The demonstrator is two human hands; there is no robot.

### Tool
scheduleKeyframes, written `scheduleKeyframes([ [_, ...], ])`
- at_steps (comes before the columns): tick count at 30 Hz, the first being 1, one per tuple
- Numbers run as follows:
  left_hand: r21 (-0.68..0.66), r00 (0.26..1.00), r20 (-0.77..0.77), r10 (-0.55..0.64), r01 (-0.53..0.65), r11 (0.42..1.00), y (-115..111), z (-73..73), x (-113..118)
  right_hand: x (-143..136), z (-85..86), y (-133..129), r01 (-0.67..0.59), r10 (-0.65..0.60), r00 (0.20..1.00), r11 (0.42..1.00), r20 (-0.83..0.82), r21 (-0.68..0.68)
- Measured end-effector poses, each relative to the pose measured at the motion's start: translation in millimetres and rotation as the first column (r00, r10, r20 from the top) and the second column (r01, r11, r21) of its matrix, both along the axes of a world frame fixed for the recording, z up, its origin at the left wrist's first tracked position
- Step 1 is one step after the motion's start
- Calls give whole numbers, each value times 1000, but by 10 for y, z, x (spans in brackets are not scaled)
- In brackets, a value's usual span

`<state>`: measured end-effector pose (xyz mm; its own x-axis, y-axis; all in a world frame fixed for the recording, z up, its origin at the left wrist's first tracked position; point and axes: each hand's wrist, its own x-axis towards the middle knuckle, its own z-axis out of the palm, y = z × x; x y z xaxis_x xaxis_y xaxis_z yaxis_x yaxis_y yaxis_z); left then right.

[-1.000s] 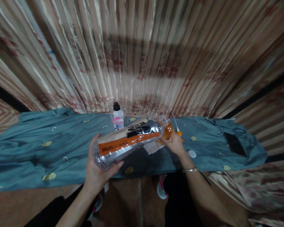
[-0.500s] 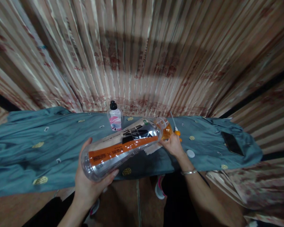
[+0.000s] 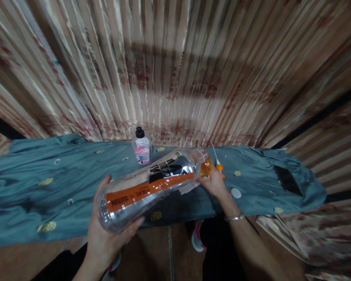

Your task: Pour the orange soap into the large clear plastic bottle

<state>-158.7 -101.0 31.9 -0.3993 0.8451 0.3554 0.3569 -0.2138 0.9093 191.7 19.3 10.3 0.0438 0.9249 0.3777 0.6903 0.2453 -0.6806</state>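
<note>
My left hand [image 3: 108, 234] is wrapped round the base of a large clear bottle [image 3: 149, 187] with an orange, white and black label. The bottle lies tilted in the air, its neck pointing right and slightly up. My right hand [image 3: 215, 182] holds a smaller clear container with amber contents [image 3: 205, 166] against the bottle's neck; the exact contact there is partly hidden. Just beyond my right hand lies an orange pump top with a thin white tube [image 3: 218, 167]. A round white cap [image 3: 235, 192] rests beside my right wrist.
A black-capped bottle with a pink label [image 3: 142, 150] stands at the back of the narrow table with a teal cloth [image 3: 84, 171]. A black phone [image 3: 288, 180] lies at the right end. A striped curtain [image 3: 163, 78] hangs close behind.
My left hand and the base of the large bottle have shifted slightly left and down. My right hand keeps its hold on the amber container, nearly unmoved.
</note>
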Motion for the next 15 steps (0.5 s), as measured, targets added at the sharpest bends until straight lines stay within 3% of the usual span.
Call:
scheduleKeyframes([
  [3, -28, 993, -82, -90, 88, 996, 15, -57, -93, 5, -17, -2, 18, -18, 1000, 1000, 16, -5],
  [9, 64, 995, -99, 24, -17, 998, 35, -76, -26, 12, -13, 2, 20, -21, 999, 1000, 31, 8],
  [15, 10, 998, 62, 2, -2, 1000, 3, -30, 53, 14, -21, 2, 27, -26, 999, 1000, 46, -2],
])
